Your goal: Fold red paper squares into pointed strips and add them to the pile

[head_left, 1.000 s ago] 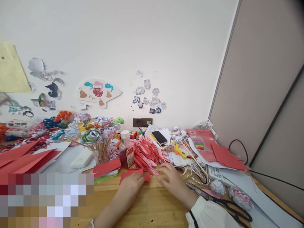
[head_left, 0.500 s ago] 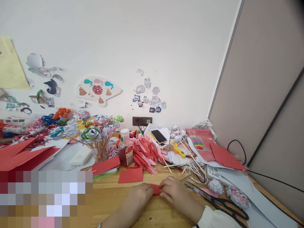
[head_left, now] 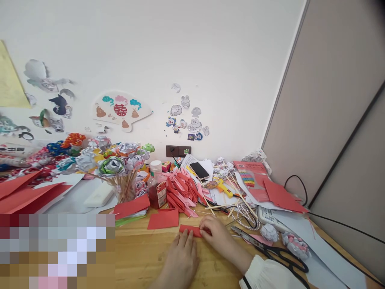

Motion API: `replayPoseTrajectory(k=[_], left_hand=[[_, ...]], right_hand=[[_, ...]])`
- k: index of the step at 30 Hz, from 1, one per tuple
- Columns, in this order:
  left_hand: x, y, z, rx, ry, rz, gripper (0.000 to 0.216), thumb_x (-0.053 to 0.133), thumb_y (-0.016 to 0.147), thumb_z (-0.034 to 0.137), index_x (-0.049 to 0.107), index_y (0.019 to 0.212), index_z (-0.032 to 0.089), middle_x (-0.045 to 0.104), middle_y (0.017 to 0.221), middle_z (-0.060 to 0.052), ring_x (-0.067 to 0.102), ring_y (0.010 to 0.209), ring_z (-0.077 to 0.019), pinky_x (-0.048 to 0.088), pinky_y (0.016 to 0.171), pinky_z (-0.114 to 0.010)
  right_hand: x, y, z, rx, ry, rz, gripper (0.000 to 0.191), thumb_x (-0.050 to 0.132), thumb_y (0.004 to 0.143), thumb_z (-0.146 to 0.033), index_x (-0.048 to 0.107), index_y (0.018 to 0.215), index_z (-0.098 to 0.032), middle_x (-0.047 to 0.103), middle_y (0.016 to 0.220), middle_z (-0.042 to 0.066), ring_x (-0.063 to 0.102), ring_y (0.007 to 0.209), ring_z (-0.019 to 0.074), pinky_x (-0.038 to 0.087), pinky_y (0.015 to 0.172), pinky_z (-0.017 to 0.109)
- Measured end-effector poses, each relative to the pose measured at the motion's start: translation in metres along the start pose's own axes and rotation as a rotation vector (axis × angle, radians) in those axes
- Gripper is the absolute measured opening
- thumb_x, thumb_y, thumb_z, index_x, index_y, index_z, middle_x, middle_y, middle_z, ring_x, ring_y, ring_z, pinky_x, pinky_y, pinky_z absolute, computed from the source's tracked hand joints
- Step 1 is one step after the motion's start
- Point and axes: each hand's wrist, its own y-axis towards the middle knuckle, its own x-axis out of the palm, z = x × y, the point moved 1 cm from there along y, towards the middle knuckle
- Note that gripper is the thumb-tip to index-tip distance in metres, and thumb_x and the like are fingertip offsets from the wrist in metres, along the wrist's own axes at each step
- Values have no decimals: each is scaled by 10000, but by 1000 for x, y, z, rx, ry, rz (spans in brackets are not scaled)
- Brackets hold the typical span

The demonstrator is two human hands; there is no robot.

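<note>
A narrow folded strip of red paper (head_left: 190,230) lies on the wooden table in front of me. My left hand (head_left: 182,253) is open, its outstretched fingers lying flat with the tips at the strip's lower edge. At the strip's right end, my right hand (head_left: 217,236) is closed on the paper, fingers curled around it. Just beyond the strip lies a flat piece of red paper (head_left: 163,219). Black-handled scissors (head_left: 267,249) rest to the right of my right hand.
Behind stand a bottle (head_left: 157,188), a heap of fringed red paper strips (head_left: 182,190) and paper flowers on sticks (head_left: 112,166). A yellow glue gun (head_left: 225,188), a phone (head_left: 199,170) and a bead string (head_left: 246,216) lie back right. Blurred blocks cover the lower left.
My left hand has let go of the strip's left end and flattened out, fingers extended. The strip now shows longer and lies flatter. My right hand stays at its right end.
</note>
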Motion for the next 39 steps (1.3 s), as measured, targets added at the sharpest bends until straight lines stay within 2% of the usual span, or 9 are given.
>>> replayPoseTrajectory(k=[4, 7, 11, 17, 39], left_hand=[[-15, 0, 0, -103, -55, -104, 365, 478, 867, 285, 590, 1175, 125, 573, 1241, -157, 498, 1164, -319, 430, 927, -450], [-21, 0, 2, -120, -78, -159, 394, 453, 878, 277, 540, 1237, 141, 555, 1271, -134, 477, 1189, -310, 415, 961, -449], [-20, -1, 2, -126, -80, -181, 461, 438, 874, 244, 438, 1325, 148, 506, 1323, -132, 455, 1213, -304, 397, 987, -452], [-18, 0, -1, -180, -107, -240, 503, 452, 861, 324, 435, 1327, 134, 446, 1367, -156, 385, 1264, -334, 377, 999, -482], [-20, -1, -2, -199, -151, -254, 528, 384, 875, 397, 409, 1345, 158, 418, 1392, -146, 336, 1289, -337, 326, 1015, -518]], right_hand=[[1, 1, 0, 26, -29, -8, 146, 573, 729, -33, 600, 695, -173, 605, 832, 20, 542, 818, 164, 406, 748, 260], [2, -1, -2, 56, -85, 4, 109, 615, 726, -77, 615, 768, -177, 595, 903, 40, 529, 871, 192, 405, 772, 288], [2, -2, -5, 110, -129, 0, 81, 649, 749, -172, 627, 826, -184, 593, 917, 54, 522, 895, 222, 408, 782, 320], [3, 2, -3, 134, -95, -15, 44, 654, 766, -201, 632, 803, -189, 614, 879, 41, 535, 873, 216, 408, 770, 316], [6, 3, -4, 110, -155, 24, 85, 563, 777, -113, 602, 777, -189, 606, 859, 35, 526, 854, 207, 398, 748, 308]])
